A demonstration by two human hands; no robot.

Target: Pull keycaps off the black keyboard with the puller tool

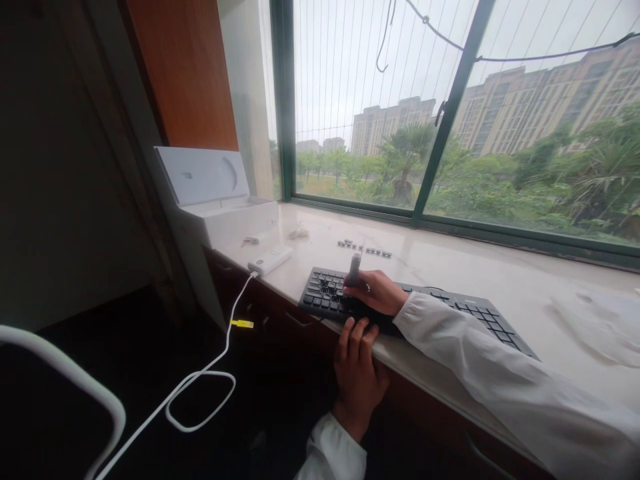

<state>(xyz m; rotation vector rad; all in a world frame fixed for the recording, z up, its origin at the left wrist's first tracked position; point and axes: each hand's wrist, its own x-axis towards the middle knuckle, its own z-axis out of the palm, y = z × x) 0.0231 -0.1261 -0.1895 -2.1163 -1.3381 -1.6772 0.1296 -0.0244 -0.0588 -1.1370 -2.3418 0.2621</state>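
A black keyboard [470, 310] lies along the front edge of a pale sill, and several keycaps are off its left part, baring dark sockets. My right hand [377, 291] is closed around a short grey stick-shaped tool [355, 267], held upright over those sockets. Its lower end is hidden by my fingers, so its kind is unclear. Below it, my left hand [359, 363] rests its extended fingers on the keyboard's front edge and holds nothing. Loose keycaps [379, 253] stand in rows on the sill behind the keyboard.
An open white box [235, 220] stands at the left end of the sill. Near it lies a white device [270, 260] with a white cable [227, 340] hanging down, bearing a yellow tag [243, 324]. A crumpled clear plastic bag [595, 327] lies at right. Windows line the back.
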